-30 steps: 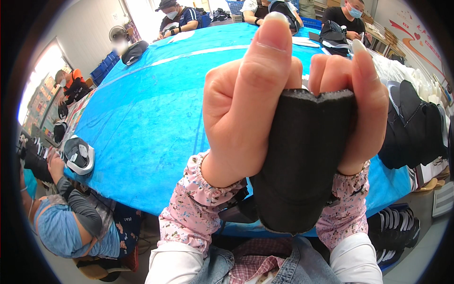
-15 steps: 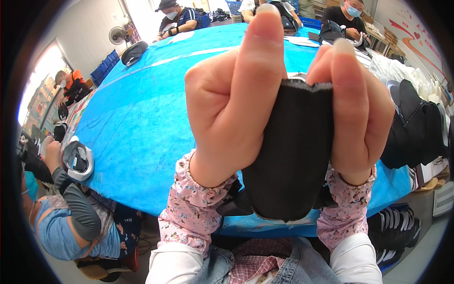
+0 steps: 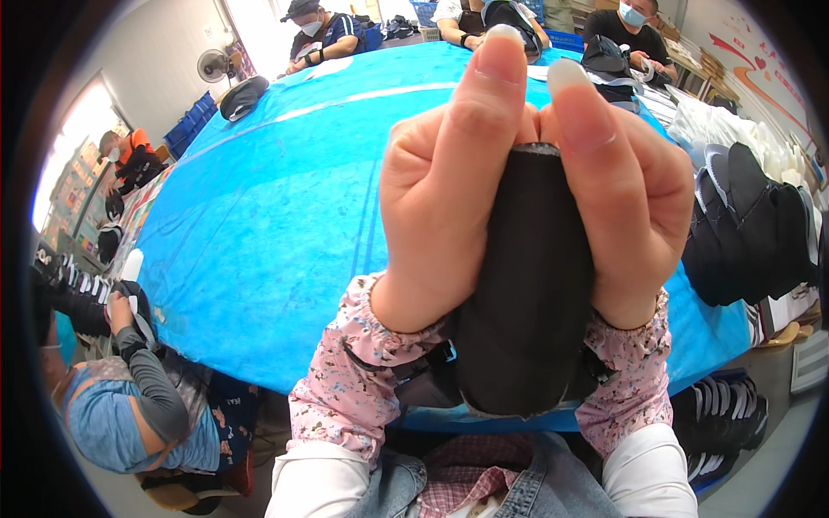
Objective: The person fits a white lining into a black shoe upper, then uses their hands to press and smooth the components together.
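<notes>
Up close in front of me is a black fabric shoe upper (image 3: 535,285), its rounded end pointing down toward my lap. My left hand (image 3: 445,207) grips its left edge near the top, thumb upright and fingers curled in. On the opposite edge, my right hand (image 3: 635,194) is closed the same way, its thumb leaning inward. Both thumbtips are close together above the upper's pale cut rim. Dark flaps with a small blue bit stick out beside the lower part, near my pink flowered sleeves. The fingertips behind the upper are hidden.
A blue-covered table (image 3: 259,224) spreads beneath my hands. Stacked black shoe uppers (image 3: 751,224) stand at the right, by white plastic bags (image 3: 712,129). A dark shoe piece (image 3: 244,98) lies at the far left edge. Co-workers sit around, one close at left (image 3: 142,406).
My hands have come closer together at the top, narrowing the upper between them. The left hand shifted right and the right thumb tilted inward. The co-worker at left moved a hand onto a shoe.
</notes>
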`<action>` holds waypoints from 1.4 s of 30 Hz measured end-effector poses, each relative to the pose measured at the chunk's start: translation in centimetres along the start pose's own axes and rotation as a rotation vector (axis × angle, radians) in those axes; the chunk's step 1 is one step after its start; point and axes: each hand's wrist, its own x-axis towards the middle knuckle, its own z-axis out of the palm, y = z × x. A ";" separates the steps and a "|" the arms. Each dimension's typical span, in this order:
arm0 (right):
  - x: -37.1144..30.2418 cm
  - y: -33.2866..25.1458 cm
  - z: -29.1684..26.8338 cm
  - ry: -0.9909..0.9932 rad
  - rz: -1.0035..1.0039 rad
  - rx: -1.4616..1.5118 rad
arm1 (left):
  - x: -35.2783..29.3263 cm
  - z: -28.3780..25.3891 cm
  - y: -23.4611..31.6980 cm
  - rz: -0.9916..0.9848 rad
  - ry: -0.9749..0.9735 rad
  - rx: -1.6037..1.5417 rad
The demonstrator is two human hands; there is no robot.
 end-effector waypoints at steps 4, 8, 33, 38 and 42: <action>-0.1 -0.3 0.1 0.017 0.041 -0.109 | 0.3 -0.4 0.3 -0.030 0.029 0.022; -0.2 -0.4 -0.4 -0.013 0.029 -0.255 | 0.2 -0.3 0.5 -0.069 0.067 0.021; 0.4 1.7 -1.4 0.136 0.276 0.081 | 0.8 -0.8 -2.3 -0.300 0.205 -0.155; 0.8 2.4 -1.0 0.195 0.162 0.027 | 0.8 -1.0 -2.1 -0.286 0.234 -0.060; 1.1 2.2 -1.6 0.152 0.171 -0.031 | 0.9 -1.5 -2.7 -0.202 0.153 -0.054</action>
